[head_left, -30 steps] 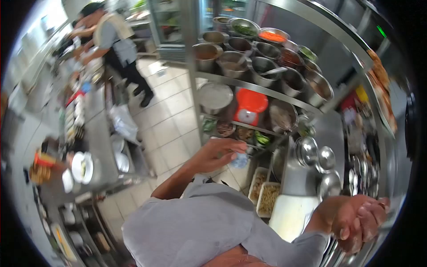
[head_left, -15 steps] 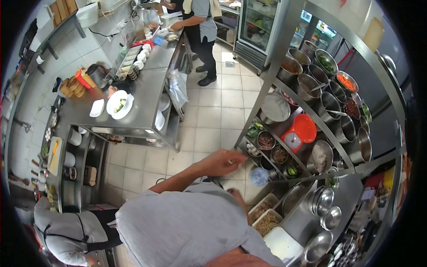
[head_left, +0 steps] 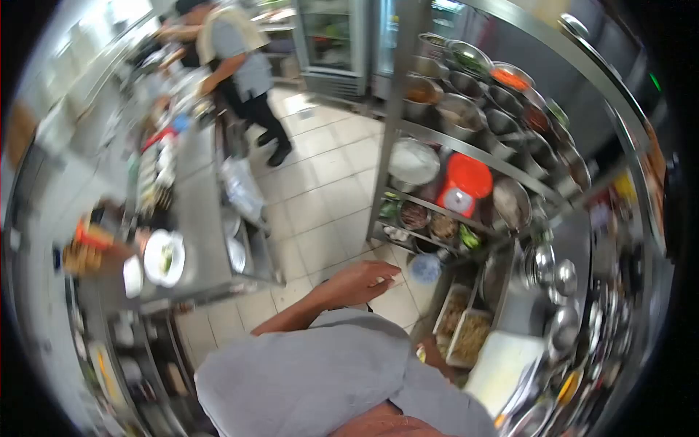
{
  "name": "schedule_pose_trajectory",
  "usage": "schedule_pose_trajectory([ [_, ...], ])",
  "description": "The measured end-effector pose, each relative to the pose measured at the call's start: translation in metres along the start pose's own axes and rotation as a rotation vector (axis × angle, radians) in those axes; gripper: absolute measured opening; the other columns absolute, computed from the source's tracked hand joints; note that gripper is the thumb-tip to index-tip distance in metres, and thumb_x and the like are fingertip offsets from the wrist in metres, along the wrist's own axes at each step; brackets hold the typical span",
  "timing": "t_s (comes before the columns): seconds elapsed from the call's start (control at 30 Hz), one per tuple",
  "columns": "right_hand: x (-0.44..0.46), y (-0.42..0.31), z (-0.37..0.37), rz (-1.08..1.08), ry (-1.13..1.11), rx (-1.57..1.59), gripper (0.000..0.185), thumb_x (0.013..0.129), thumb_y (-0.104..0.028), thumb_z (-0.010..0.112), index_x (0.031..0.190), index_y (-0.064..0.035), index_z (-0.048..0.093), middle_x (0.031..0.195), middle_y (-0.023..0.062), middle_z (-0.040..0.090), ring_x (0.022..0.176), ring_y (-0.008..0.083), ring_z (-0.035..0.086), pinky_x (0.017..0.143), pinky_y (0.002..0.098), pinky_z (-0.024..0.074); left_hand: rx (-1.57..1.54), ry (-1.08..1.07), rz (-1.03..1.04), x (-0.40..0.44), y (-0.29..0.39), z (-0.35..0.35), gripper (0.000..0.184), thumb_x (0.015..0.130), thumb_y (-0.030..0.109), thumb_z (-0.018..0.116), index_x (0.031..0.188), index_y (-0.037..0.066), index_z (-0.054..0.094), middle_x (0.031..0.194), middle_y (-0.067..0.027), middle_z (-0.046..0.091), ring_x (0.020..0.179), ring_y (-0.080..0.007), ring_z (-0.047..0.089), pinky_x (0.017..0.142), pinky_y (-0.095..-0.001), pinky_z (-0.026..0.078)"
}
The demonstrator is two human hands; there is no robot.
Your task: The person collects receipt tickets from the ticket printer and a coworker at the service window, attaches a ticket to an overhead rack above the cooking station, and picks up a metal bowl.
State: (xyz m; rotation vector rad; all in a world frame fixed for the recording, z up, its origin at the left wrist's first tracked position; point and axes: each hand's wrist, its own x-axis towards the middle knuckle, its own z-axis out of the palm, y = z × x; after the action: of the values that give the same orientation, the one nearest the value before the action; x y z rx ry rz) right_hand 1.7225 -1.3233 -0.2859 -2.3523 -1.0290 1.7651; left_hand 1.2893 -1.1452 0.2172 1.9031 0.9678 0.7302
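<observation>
My left hand (head_left: 362,282) hangs in front of my grey shirt, above the tiled floor, with its fingers loosely bent and apart and nothing between them. Low beside my shirt is my right hand (head_left: 435,355), close to a white tub of pale chopped food (head_left: 470,338). Its fingers are blurred and partly hidden; a small yellow-white spot shows at its edge, too unclear to name. A second tub (head_left: 453,309) stands alongside, and a white board (head_left: 502,370) lies to the right.
A steel rack (head_left: 393,131) holds metal food pots and a red scale (head_left: 466,178). Metal bowls (head_left: 564,277) are at the right. On the left steel counter (head_left: 196,197) is a white plate (head_left: 164,259). A person (head_left: 237,65) works at its far end.
My right hand was raised at the far right, then came down past my shirt to beside the tubs. My left hand stays in front of me. The view has swung left and back.
</observation>
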Motion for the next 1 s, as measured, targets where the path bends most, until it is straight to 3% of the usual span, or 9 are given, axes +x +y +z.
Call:
schedule_pose_trajectory([
  [0.23, 0.032, -0.059, 0.077, 0.014, 0.340, 0.508, 0.024, 0.087, -0.021, 0.067, 0.067, -0.0092, 0.063, 0.060, 0.0078, 0.060, 0.048, 0.0217, 0.054, 0.043, 0.0403, 0.0398, -0.089, -0.138, -0.094, -0.013, -0.046, -0.065, 0.026, 0.094, 0.008, 0.064, 0.119, 0.002, 0.069, 0.118, -0.0161, 0.071, 0.102, -0.0316, 0.070, 0.086, -0.0375, 0.057],
  [0.4, 0.095, -0.073, 0.172, -1.452, 0.312, -0.854, 0.019, 0.083, -0.029, 0.068, 0.074, -0.0124, 0.069, 0.074, 0.0102, 0.066, 0.065, 0.0332, 0.059, 0.060, 0.0485, 0.0459, 0.057, -0.118, 0.067, -0.018, -0.100, -0.089, 0.025, 0.091, 0.008, 0.065, 0.114, -0.001, 0.070, 0.110, -0.0203, 0.072, 0.103, -0.0401, 0.068, 0.089, -0.0406, 0.055],
  [0.5, -0.011, -0.166, 0.192, -0.575, 0.284, -0.386, 0.021, 0.085, -0.025, 0.065, 0.083, -0.0046, 0.071, 0.085, 0.0170, 0.070, 0.080, 0.0361, 0.066, 0.070, 0.0493, 0.0511, 0.023, -0.178, 0.039, -0.013, -0.119, -0.099, 0.023, 0.094, 0.011, 0.065, 0.113, -0.001, 0.071, 0.105, -0.0173, 0.074, 0.095, -0.0294, 0.070, 0.082, -0.0365, 0.056],
  [0.53, -0.043, -0.197, 0.197, -0.430, 0.294, -0.322, 0.023, 0.085, -0.024, 0.065, 0.086, -0.0020, 0.072, 0.089, 0.0193, 0.071, 0.085, 0.0371, 0.068, 0.074, 0.0495, 0.0528, -0.046, -0.191, -0.035, -0.012, -0.122, -0.102, 0.022, 0.096, 0.012, 0.065, 0.113, -0.001, 0.071, 0.103, -0.0134, 0.075, 0.091, -0.0202, 0.071, 0.078, -0.0333, 0.057],
  [0.6, -0.116, -0.261, 0.200, -0.269, 0.321, -0.261, 0.027, 0.086, -0.021, 0.063, 0.092, 0.0032, 0.073, 0.096, 0.0238, 0.073, 0.095, 0.0390, 0.072, 0.081, 0.0501, 0.0562, -0.031, -0.247, -0.010, -0.009, -0.122, -0.108, 0.023, 0.095, 0.011, 0.064, 0.113, -0.002, 0.071, 0.103, -0.0165, 0.074, 0.092, -0.0244, 0.072, 0.076, -0.0354, 0.057],
  [0.83, -0.089, -0.232, 0.171, -0.633, 0.476, 0.036, 0.030, 0.091, -0.030, 0.066, 0.096, -0.0009, 0.073, 0.094, 0.0177, 0.073, 0.078, 0.0282, 0.071, 0.073, 0.0429, 0.0569, 0.012, -0.328, 0.043, 0.041, -0.112, -0.137, 0.023, 0.094, 0.006, 0.061, 0.114, -0.002, 0.070, 0.107, -0.0191, 0.074, 0.099, -0.0244, 0.071, 0.082, -0.0353, 0.056],
  [0.9, -0.098, -0.245, 0.137, -0.633, 0.423, 0.460, 0.030, 0.093, -0.031, 0.065, 0.098, -0.0025, 0.072, 0.093, 0.0142, 0.072, 0.072, 0.0215, 0.068, 0.070, 0.0390, 0.0557, -0.044, -0.141, 0.338, 0.073, -0.105, -0.161, 0.026, 0.094, 0.003, 0.059, 0.117, -0.002, 0.069, 0.115, -0.0198, 0.072, 0.109, -0.0254, 0.068, 0.096, -0.0357, 0.050],
  [0.93, -0.115, -0.253, 0.107, -0.596, 0.516, 0.321, 0.032, 0.096, -0.031, 0.062, 0.107, -0.0026, 0.070, 0.094, 0.0131, 0.071, 0.077, 0.0222, 0.068, 0.073, 0.0389, 0.0550, -0.062, -0.068, 0.280, 0.081, -0.074, -0.185, 0.030, 0.095, 0.000, 0.056, 0.123, -0.002, 0.067, 0.122, -0.0187, 0.070, 0.118, -0.0279, 0.064, 0.106, -0.0375, 0.044],
  [1.0, -0.153, -0.264, 0.048, -0.696, 0.916, 0.157, 0.037, 0.102, -0.039, 0.056, 0.113, -0.0080, 0.071, 0.099, 0.0140, 0.072, 0.091, 0.0305, 0.069, 0.083, 0.0433, 0.0542, -0.150, 0.211, 0.715, 0.113, -0.055, -0.225, 0.038, 0.103, 0.015, 0.051, 0.131, -0.007, 0.061, 0.128, -0.0184, 0.068, 0.125, -0.0286, 0.060, 0.108, -0.0410, 0.043],
])
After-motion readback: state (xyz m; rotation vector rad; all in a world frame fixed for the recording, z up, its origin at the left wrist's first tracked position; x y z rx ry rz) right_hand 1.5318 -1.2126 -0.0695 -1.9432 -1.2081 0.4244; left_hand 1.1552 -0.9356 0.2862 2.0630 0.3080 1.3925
